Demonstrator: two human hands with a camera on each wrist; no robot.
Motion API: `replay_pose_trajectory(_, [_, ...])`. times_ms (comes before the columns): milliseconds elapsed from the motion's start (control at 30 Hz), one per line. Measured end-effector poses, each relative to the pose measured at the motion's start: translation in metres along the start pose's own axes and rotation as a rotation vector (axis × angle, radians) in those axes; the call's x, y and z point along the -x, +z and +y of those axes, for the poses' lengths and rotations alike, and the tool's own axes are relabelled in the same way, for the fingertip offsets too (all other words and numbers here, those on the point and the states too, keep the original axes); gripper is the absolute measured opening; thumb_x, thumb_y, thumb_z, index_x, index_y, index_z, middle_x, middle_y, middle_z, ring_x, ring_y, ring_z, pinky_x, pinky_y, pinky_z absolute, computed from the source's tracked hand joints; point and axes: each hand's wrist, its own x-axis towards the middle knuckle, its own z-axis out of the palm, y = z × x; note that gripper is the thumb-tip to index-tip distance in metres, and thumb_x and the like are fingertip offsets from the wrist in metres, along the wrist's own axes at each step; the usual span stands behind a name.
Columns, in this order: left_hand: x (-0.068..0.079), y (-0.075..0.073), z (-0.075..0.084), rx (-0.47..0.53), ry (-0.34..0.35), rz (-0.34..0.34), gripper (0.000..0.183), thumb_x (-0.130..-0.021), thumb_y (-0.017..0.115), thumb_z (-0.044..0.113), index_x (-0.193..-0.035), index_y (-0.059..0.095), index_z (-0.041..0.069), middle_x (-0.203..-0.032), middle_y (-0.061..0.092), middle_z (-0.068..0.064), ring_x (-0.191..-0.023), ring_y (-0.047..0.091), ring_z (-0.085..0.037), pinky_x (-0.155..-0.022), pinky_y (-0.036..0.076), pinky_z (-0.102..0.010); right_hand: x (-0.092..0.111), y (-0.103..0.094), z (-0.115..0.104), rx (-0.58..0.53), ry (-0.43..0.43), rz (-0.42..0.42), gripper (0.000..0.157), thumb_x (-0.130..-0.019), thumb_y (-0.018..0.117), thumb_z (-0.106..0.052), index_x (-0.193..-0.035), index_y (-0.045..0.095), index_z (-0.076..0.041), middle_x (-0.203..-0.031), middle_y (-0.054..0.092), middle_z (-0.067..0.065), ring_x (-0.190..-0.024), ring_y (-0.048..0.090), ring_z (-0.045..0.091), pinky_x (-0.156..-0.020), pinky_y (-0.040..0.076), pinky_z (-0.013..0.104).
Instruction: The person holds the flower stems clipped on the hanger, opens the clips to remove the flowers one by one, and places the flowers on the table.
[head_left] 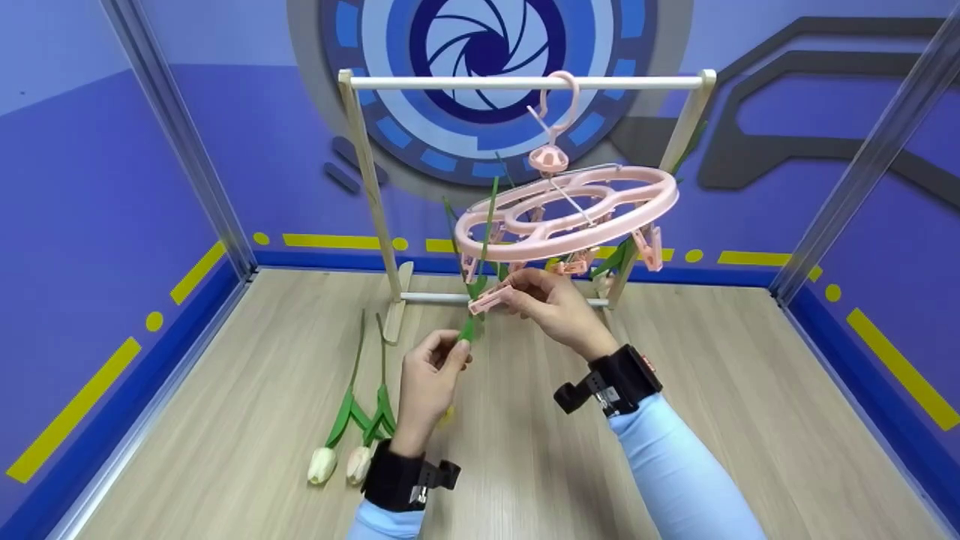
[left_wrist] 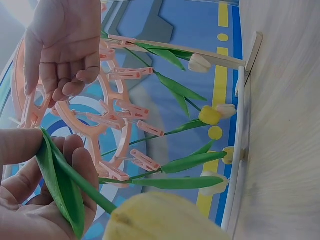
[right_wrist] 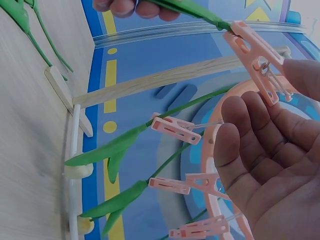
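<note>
Yellow tulip (left_wrist: 162,217): bloom down, stem up, sitting right at the left hand, its upper stem at the right hand's clip.
Left hand (head_left: 429,375): thumb and curled fingers pinching the tulip's leafy stem, so not much gap there.
Right hand (head_left: 561,311): up and to the right of the left one, thumb and fingers pinching a pink clothespin (head_left: 491,298).
Clothespin vs stem: front end right on the stem; can't really tell if it's biting down.
Round pink hanger (head_left: 559,249): tilted just above the hands, hooked over the white rod (head_left: 465,83) of a wooden stand.
Clipped tulips: several dangling bloom-down from the hanger's other pegs (right_wrist: 175,131), white and yellow ones, beyond the hands.
Loose pair: white tulip (head_left: 322,466) and pale pinkish tulip (head_left: 358,465) lying side by side on the tabletop (head_left: 570,472), left of the left hand.
</note>
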Motion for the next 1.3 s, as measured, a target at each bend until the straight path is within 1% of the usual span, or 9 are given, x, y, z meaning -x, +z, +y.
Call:
replay_pose_trajectory(100, [0.0, 0.0, 0.0005, 0.0, -0.003, -0.003, 0.016, -0.101, 0.066, 0.008, -0.108, 0.07, -0.006, -0.088, 0.068, -0.014, -0.082, 0.066, -0.031, -0.072, 0.053, -0.024, 0.0004, -0.0007, -0.0005, 0.0, -0.005, -0.003, 0.024, -0.104, 0.063, -0.015, -0.117, 0.068, 0.004, -0.102, 0.072, 0.012, -0.088, 0.066, 0.03, -0.077, 0.054, 0.029])
replay_pose_trajectory(233, [0.0002, 0.0001, 0.0009, -0.008, -0.007, -0.008, 0.016, -0.101, 0.067, 0.009, -0.108, 0.07, -0.005, -0.089, 0.068, -0.014, -0.081, 0.066, -0.025, -0.072, 0.052, -0.024, 0.0004, -0.0014, -0.0004, 0.001, -0.008, -0.004, 0.022, -0.104, 0.063, -0.015, -0.115, 0.068, 0.004, -0.1, 0.071, 0.01, -0.086, 0.065, 0.023, -0.076, 0.053, 0.029])
replay_pose_trajectory(467, [0.0002, 0.0013, 0.0016, -0.018, -0.01, -0.009, 0.015, -0.1, 0.068, 0.01, -0.106, 0.071, -0.004, -0.088, 0.068, -0.014, -0.083, 0.066, -0.038, -0.07, 0.051, -0.024, 0.0005, -0.0024, 0.0002, -0.026, -0.007, -0.015, 0.021, -0.104, 0.063, -0.015, -0.113, 0.068, 0.003, -0.097, 0.07, 0.01, -0.089, 0.064, 0.036, -0.076, 0.052, 0.027])
replay_pose_trajectory(633, [0.0005, 0.0019, 0.0018, -0.018, -0.011, -0.014, 0.015, -0.1, 0.068, 0.009, -0.105, 0.071, -0.004, -0.088, 0.068, -0.014, -0.081, 0.067, -0.034, -0.07, 0.052, -0.024, 0.0006, -0.0035, -0.0001, -0.012, -0.007, -0.022, 0.021, -0.104, 0.063, -0.016, -0.113, 0.068, 0.002, -0.097, 0.069, 0.018, -0.087, 0.063, 0.033, -0.076, 0.052, 0.028])
replay_pose_trajectory(833, [0.0008, 0.0025, 0.0014, -0.007, -0.01, -0.021, 0.015, -0.1, 0.068, 0.01, -0.105, 0.071, -0.004, -0.087, 0.068, -0.014, -0.082, 0.066, -0.038, -0.07, 0.052, -0.024, 0.0004, -0.0045, 0.0008, -0.008, -0.007, -0.025, 0.021, -0.104, 0.063, -0.016, -0.113, 0.068, 0.003, -0.096, 0.069, 0.017, -0.087, 0.063, 0.033, -0.077, 0.051, 0.027])
replay_pose_trajectory(1000, [0.0013, 0.0025, 0.0013, -0.019, -0.012, -0.021, 0.016, -0.101, 0.068, 0.011, -0.104, 0.071, -0.004, -0.085, 0.068, -0.013, -0.077, 0.064, -0.024, -0.069, 0.051, -0.024, 0.0004, -0.0059, 0.0015, -0.031, 0.01, -0.024, 0.022, -0.104, 0.063, -0.015, -0.114, 0.068, 0.004, -0.098, 0.07, 0.018, -0.086, 0.063, 0.027, -0.076, 0.051, 0.026])
replay_pose_trajectory(1067, [0.0013, 0.0024, 0.0014, -0.024, -0.015, -0.018, 0.016, -0.101, 0.068, 0.011, -0.104, 0.071, -0.003, -0.085, 0.068, -0.013, -0.077, 0.064, -0.023, -0.069, 0.05, -0.024, 0.0006, -0.0067, 0.002, -0.021, 0.012, -0.018, 0.022, -0.104, 0.063, -0.015, -0.115, 0.068, 0.004, -0.099, 0.07, 0.018, -0.086, 0.063, 0.025, -0.076, 0.052, 0.026])
replay_pose_trajectory(1200, [0.0011, 0.0022, 0.0016, -0.022, -0.021, -0.015, 0.015, -0.101, 0.067, 0.011, -0.105, 0.071, -0.003, -0.086, 0.068, -0.014, -0.08, 0.065, -0.033, -0.069, 0.051, -0.024, 0.0003, -0.0075, 0.0027, -0.028, 0.004, -0.016, 0.022, -0.104, 0.063, -0.014, -0.116, 0.068, 0.004, -0.102, 0.07, 0.019, -0.086, 0.063, 0.024, -0.078, 0.053, 0.031])
replay_pose_trajectory(1300, [0.0011, 0.0023, 0.0016, -0.017, -0.025, -0.015, 0.015, -0.101, 0.067, 0.01, -0.105, 0.071, -0.004, -0.086, 0.068, -0.014, -0.082, 0.065, -0.038, -0.07, 0.052, -0.024, -0.0001, -0.0078, 0.0035, -0.035, -0.001, -0.024, 0.021, -0.104, 0.063, -0.015, -0.114, 0.069, 0.003, -0.1, 0.07, 0.015, -0.087, 0.063, 0.028, -0.078, 0.052, 0.032])
